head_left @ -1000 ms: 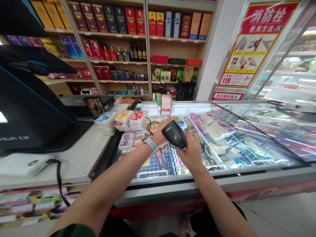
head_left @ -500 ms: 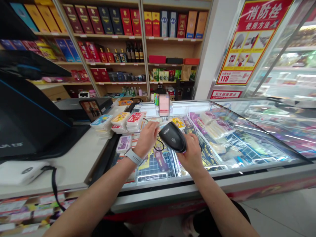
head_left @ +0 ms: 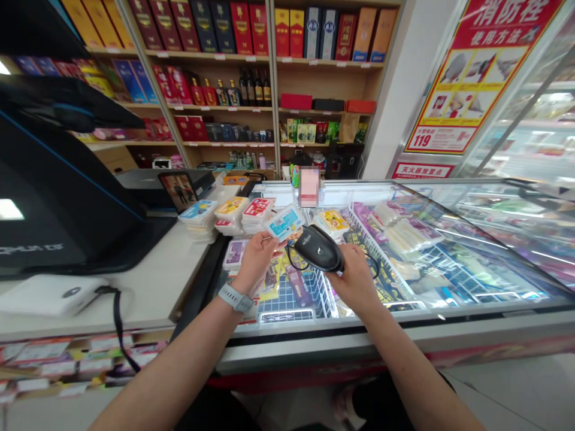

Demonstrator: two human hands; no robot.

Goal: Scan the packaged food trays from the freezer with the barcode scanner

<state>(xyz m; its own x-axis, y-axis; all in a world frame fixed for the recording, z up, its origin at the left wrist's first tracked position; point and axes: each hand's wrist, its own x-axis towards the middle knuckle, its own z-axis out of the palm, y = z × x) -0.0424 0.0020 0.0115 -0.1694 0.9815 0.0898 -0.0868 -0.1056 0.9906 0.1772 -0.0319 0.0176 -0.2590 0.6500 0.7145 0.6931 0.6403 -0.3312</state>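
Note:
My left hand (head_left: 257, 257), with a pale watch on the wrist, pinches a flat clear pack with a blue label (head_left: 286, 222) by its near edge. In my right hand (head_left: 354, 278) is a black barcode scanner (head_left: 318, 248), its head turned towards the pack. A dark cable (head_left: 294, 258) loops below the scanner. Both hands are above the glass-topped freezer (head_left: 386, 323). Stacks of similar packs with blue (head_left: 197, 215), yellow (head_left: 230, 209) and red labels (head_left: 258, 211) stand left of the pack. A purple-labelled pack (head_left: 234, 254) lies nearer, and a yellow-labelled one (head_left: 332, 221) lies behind the scanner.
On the left counter (head_left: 148, 293) stand a dark checkout machine (head_left: 58, 197), a white device (head_left: 54, 294) with a black strap, and a phone (head_left: 178, 190) showing a picture. Shelves (head_left: 215, 57) of boxes and bottles line the back. A pink-screened device (head_left: 309, 187) stands at the freezer's far edge.
The pack in my left hand has turned from edge-on to show its blue label face up. The scanner stays in my right hand, slightly lower and flatter. The whole view has shifted slightly.

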